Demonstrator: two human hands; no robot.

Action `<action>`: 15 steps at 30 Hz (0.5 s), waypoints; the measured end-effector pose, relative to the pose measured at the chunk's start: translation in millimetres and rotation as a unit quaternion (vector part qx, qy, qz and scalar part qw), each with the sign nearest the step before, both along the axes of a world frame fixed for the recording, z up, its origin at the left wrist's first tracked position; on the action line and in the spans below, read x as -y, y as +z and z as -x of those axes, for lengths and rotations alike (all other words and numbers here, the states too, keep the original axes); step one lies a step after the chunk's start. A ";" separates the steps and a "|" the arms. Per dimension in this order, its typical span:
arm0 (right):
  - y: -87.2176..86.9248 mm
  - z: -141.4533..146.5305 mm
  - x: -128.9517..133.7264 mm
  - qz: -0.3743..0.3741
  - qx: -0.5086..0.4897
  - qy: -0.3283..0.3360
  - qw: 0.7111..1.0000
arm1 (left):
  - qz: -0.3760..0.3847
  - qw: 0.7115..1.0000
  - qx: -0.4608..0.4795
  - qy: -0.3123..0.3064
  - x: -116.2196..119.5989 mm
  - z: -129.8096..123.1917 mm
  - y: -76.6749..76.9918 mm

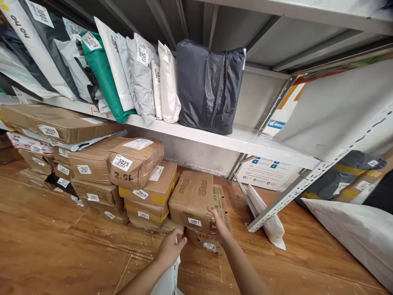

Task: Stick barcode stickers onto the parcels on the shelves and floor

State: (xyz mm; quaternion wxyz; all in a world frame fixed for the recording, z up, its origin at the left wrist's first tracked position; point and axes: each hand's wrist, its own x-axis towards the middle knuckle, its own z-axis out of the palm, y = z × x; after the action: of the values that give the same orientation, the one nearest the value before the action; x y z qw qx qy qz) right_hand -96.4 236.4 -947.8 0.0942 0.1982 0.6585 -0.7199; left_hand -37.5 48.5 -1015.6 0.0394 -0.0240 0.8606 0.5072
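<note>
A brown carton (192,196) labelled 6001 rests on another carton (202,241) labelled 5019 at the floor. My right hand (218,225) touches the right front side of the upper carton, its fingers partly hidden behind the corner. Just left of the lower carton, my left hand (172,248) is closed on the top of a white bag (167,278) that hangs toward the bottom edge. Taped cartons (150,192) labelled 5010 and 5011 stand stacked to the left of the upper carton.
More labelled cartons (92,157) are piled at the left. Above, a white shelf (208,141) holds upright parcels, including a large dark one (208,88). A slotted metal post (285,196) stands at the right beside a white roll (267,217). A big white sack (346,233) lies far right.
</note>
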 end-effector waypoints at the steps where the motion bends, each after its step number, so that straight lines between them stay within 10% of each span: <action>1: -1.9 1.1 -1.7 -0.012 0.021 0.013 1.000 | 0.002 1.000 0.002 0.001 3.9 -1.6 -2.0; 15: -9.2 8.0 -45.1 0.000 0.064 0.118 0.991 | -0.033 0.998 0.046 -0.001 18.3 -6.1 -17.2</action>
State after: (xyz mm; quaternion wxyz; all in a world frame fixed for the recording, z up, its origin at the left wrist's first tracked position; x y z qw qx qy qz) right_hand -104.4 281.5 -957.0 0.2203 0.1648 0.6696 -0.6899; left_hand -31.4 30.3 -1032.8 0.0801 -0.0447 0.8407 0.5337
